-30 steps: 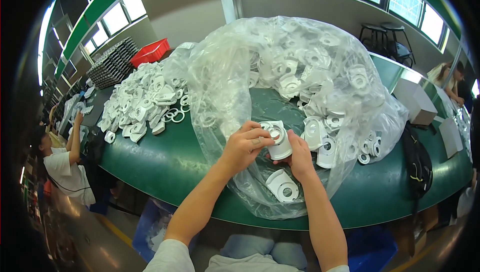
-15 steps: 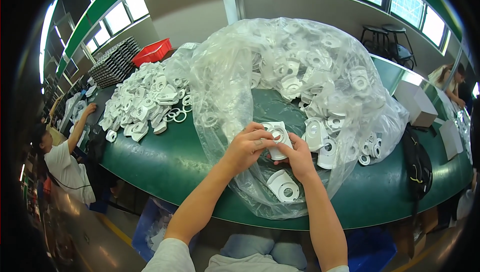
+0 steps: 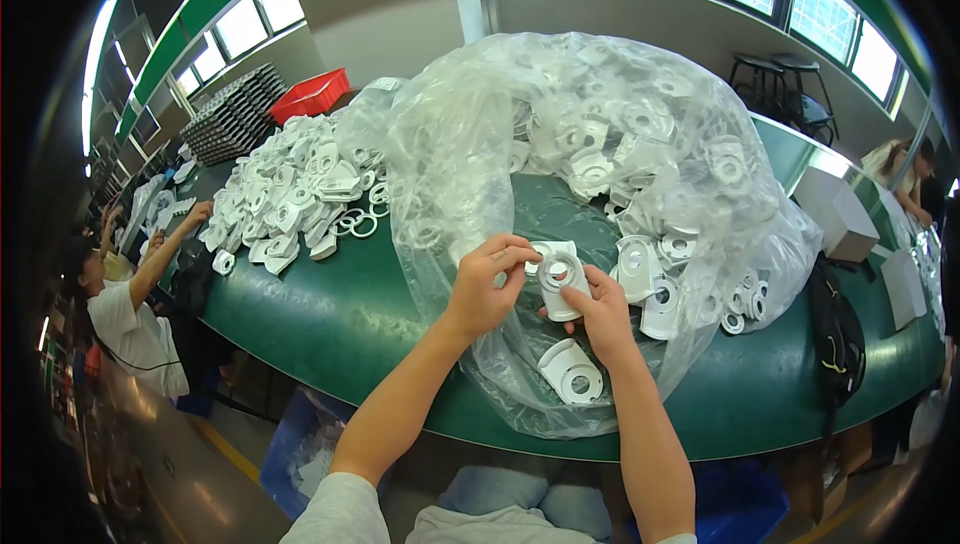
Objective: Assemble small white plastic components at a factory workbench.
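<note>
A white plastic part with a round ringed hole (image 3: 562, 276) is gripped along its lower right by my right hand (image 3: 600, 306), thumb lying across its face. My left hand (image 3: 488, 284) is closed in a pinch, its fingertips at the part's upper left edge. Whatever those fingertips hold, if anything, is too small to make out. Just behind the held part lies another white part (image 3: 540, 248), partly hidden. A loose white part (image 3: 573, 374) lies below my hands on the clear plastic bag (image 3: 500, 399).
The big clear bag (image 3: 450, 134) bulges with white parts beyond my hands. On the green table (image 3: 330, 334), a heap of similar parts (image 3: 290, 194) lies left, near a red bin (image 3: 310, 94) and stacked trays (image 3: 235, 114). A black bag (image 3: 835, 329) sits right; a co-worker (image 3: 130, 314) works left.
My left fingers have drawn back left from the part's hole to its upper edge. The right hand keeps hold of the part. The whole view has shifted slightly.
</note>
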Demonstrator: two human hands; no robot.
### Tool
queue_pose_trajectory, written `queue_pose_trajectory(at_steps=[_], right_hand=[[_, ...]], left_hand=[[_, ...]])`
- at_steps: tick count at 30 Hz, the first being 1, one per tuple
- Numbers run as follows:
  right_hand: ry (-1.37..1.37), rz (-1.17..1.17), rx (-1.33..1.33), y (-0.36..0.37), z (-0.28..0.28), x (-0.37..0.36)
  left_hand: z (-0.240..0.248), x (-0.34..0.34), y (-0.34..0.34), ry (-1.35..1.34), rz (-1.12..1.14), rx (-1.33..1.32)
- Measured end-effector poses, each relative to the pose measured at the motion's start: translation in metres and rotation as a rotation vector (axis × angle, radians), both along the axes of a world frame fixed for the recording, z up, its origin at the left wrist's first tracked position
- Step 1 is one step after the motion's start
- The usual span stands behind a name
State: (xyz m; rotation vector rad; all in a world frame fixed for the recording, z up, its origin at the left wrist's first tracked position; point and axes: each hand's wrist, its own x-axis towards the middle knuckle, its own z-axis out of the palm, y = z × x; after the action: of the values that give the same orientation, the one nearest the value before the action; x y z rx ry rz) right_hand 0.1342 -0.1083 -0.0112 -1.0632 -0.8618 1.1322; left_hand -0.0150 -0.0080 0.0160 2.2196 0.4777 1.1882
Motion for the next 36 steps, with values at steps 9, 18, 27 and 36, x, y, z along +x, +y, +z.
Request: queue_pose_trajectory(at_steps=[9, 18, 27, 36], right_hand=[[-0.093, -0.061, -0.018, -0.002, 0.002, -0.003], [-0.113, -0.052, 0.025, 0.0, -0.005, -0.008], [-0.075, -0.042, 0.06, -0.002, 0.003, -0.011], [-0.001, -0.104, 0.097, 0.0, -0.006, -0.008]], left_hand=[[-0.01, 0.002, 0.003, -0.045, -0.113, -0.501], [-0.016, 0.001, 0.009, -0.013, -0.2, -0.777], [-0.019, 0.002, 0.002, -0.051, -0.18, -0.803], [-0.004, 0.007, -0.01, -0.036, -0.151, -0.54]])
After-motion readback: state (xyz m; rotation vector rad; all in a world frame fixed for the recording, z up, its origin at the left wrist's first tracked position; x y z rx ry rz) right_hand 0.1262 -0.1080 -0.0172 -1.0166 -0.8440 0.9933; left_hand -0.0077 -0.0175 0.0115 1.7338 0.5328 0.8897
